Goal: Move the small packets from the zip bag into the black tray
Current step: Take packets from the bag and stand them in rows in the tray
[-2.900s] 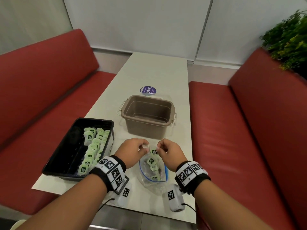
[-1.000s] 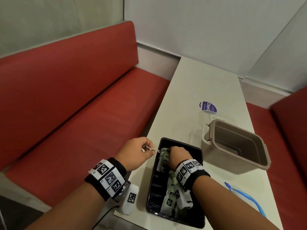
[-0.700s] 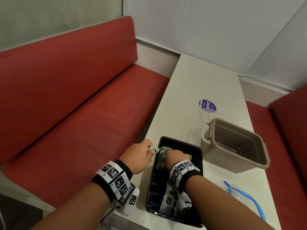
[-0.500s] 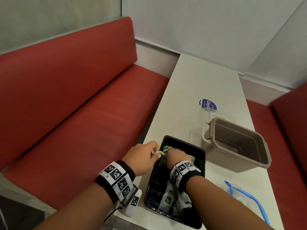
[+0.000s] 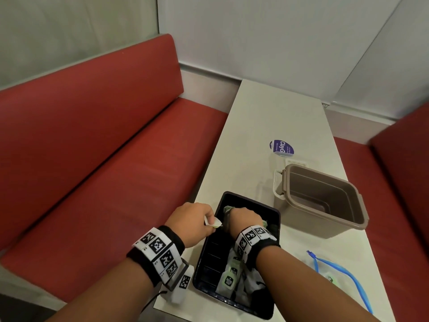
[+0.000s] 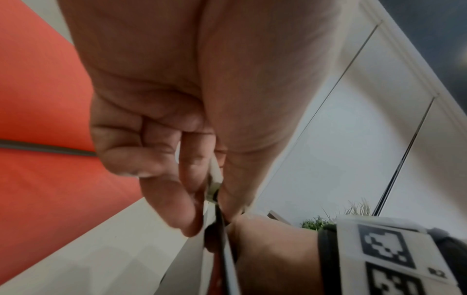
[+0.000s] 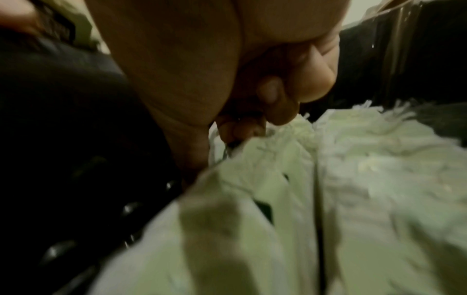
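Note:
The black tray [image 5: 212,254] lies at the table's near left edge, with several pale green small packets [image 5: 230,276] along its right side. Just left of the tray's far corner, my left hand [image 5: 210,220] pinches one small packet [image 5: 215,223] between thumb and fingers; the left wrist view shows that packet [image 6: 213,179] edge-on. My right hand [image 5: 241,217] is down inside the far end of the tray with its fingers curled on the top of a packet [image 7: 278,129] among the rows [image 7: 353,179]. The zip bag [image 5: 334,276] lies flat at the near right.
A brown plastic bin [image 5: 322,201] stands just right of the tray's far end. A round purple label [image 5: 281,147] lies beyond it. Red bench seats [image 5: 116,170] run along both long sides of the narrow table [image 5: 267,117].
Both hands left the zip bag and came over to the tray. My left hand carried its packet closer to the tray's far left corner; my right hand stayed low among the packets.

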